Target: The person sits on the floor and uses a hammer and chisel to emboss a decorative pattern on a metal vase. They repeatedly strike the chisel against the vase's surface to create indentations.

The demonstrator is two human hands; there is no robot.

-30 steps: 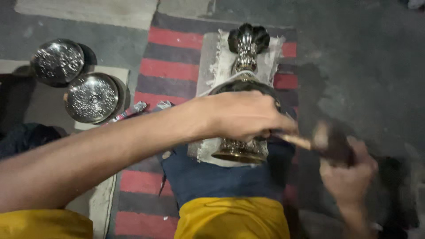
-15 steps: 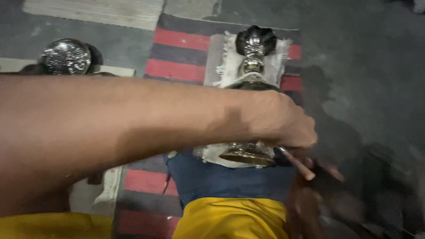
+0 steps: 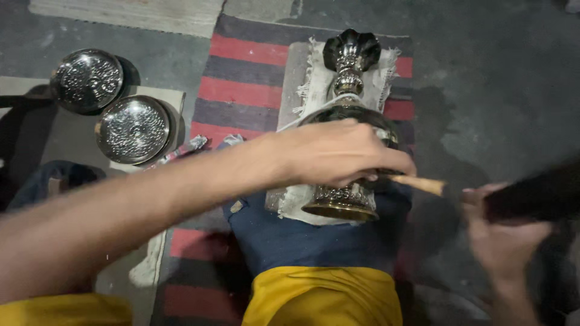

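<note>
Nearest, a yellow-clad knee (image 3: 323, 296) under dark blue cloth (image 3: 314, 232). At near right, right hand (image 3: 504, 238), blurred, closed around a dark mallet (image 3: 534, 196). Centre, left hand (image 3: 338, 154) curled over the ornate metal vessel (image 3: 347, 175), pinching a thin wooden punch (image 3: 420, 183) against its side. Vessel lying on a frayed white cloth (image 3: 308, 84), lobed top pointing far. Beneath, a red-striped rug (image 3: 241, 90). Far left, 2 embossed round metal lids (image 3: 112, 105) on the floor.

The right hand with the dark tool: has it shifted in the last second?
Yes. The right hand swung its dark mallet out to the right, away from the thin wooden-handled tool. The left hand kept its grip on the metal vase, which stayed on the cloth.
</note>
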